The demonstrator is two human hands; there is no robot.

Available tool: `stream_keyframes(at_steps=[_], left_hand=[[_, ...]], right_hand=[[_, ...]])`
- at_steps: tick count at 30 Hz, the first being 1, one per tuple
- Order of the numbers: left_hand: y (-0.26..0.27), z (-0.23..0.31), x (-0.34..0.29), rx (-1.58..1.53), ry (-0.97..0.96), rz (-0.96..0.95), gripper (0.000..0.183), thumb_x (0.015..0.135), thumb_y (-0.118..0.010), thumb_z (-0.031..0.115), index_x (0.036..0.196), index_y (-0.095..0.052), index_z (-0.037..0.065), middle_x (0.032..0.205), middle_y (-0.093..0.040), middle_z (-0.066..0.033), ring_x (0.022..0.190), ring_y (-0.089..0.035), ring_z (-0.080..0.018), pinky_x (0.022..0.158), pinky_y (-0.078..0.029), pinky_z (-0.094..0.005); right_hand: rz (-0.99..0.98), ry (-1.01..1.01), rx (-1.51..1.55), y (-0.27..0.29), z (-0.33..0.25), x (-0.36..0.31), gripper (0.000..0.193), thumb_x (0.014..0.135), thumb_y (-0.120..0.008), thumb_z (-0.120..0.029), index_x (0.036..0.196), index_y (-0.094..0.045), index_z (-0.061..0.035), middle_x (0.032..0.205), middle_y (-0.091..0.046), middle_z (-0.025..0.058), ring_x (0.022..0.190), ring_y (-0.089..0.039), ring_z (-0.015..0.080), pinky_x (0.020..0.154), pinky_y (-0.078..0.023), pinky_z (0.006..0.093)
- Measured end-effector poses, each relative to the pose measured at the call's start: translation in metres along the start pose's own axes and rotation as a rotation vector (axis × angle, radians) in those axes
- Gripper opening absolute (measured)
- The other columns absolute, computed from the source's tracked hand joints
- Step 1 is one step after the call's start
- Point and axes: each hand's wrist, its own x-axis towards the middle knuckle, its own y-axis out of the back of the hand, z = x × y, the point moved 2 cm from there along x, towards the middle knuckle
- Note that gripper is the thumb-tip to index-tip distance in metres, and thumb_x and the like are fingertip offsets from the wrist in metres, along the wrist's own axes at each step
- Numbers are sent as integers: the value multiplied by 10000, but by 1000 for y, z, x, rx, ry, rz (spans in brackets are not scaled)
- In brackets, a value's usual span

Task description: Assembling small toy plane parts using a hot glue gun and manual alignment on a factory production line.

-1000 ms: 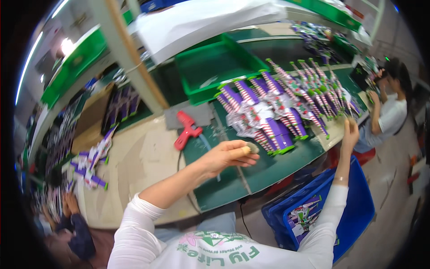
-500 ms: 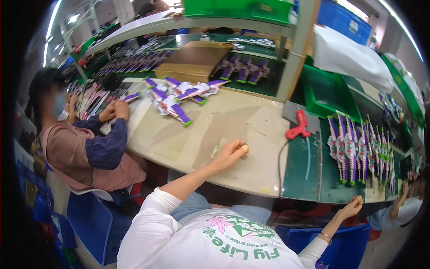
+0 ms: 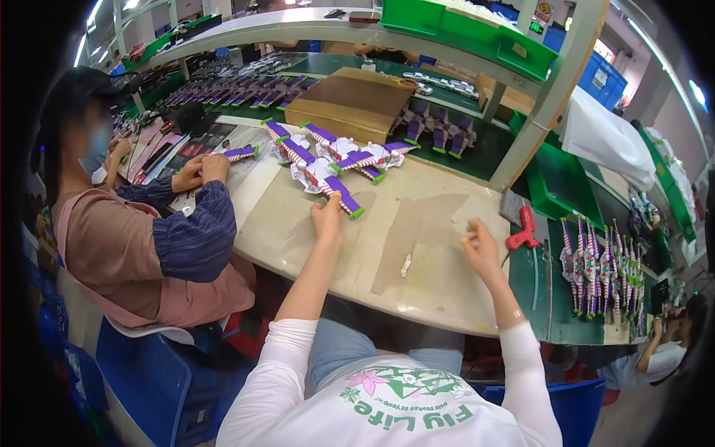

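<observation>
My left hand (image 3: 325, 217) has its thumb and fingers closed on the near wing of a winged toy piece (image 3: 316, 177). That piece is white in the middle, with purple wings, red-and-white striped edges and green tips. It lies against another winged toy piece (image 3: 365, 154) of the same kind. Over the right part of the table, my right hand (image 3: 482, 249) is raised, empty, its slightly blurred fingers curved and apart. Nearest to it on the right is a red glue gun (image 3: 526, 229). A small white piece (image 3: 406, 265) lies on the tabletop between my hands.
A co-worker (image 3: 179, 238) sits at the left, hands on a similar piece. Behind the table stand a cardboard box (image 3: 350, 104) and a shelf post (image 3: 547, 97). At the right are a green bin (image 3: 558, 186) and a row of winged pieces (image 3: 602, 272).
My left hand has gone left and forward to the winged toy piece and closed on its wing. My right hand has come from low at the right to above the table. The view has shifted.
</observation>
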Motion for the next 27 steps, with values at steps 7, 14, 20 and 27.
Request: stream_keyframes(at_steps=[7,14,20,27], left_hand=[[0,-34,55,-1,-133,-10,475,835,-687,65,1245,-461,-14,1104,-592,-77,886,-618,-179,778,-510,-329],[-25,-30,27,137,-127,-63,426,864,-612,20,1168,-315,-12,1016,-591,-194,734,-691,-225,612,-560,-324],[-24,-10,18,172,-143,-21,533,916,-543,62,1369,-263,33,878,-588,-108,614,-622,-160,503,-526,-292],[-22,0,20,183,-210,49,656,945,-545,146,1467,-174,3,954,-593,-147,593,-603,-138,479,-505,-275]], right_hand=[[-136,155,-403,-97,-14,184,433,808,-513,36,1235,-483,-27,1232,-566,218,1087,-542,387,933,-444,447],[-383,418,-546,-131,5,270,632,777,-594,-3,1374,-445,-144,1350,-509,103,1223,-463,311,963,-390,459],[-555,589,-513,-134,-29,279,666,719,-603,29,1340,-468,-169,1309,-521,119,1242,-432,309,1042,-309,479],[-662,346,-372,-101,-46,253,724,658,-755,-390,1243,-516,-36,1157,-540,214,1093,-529,354,922,-449,389]])
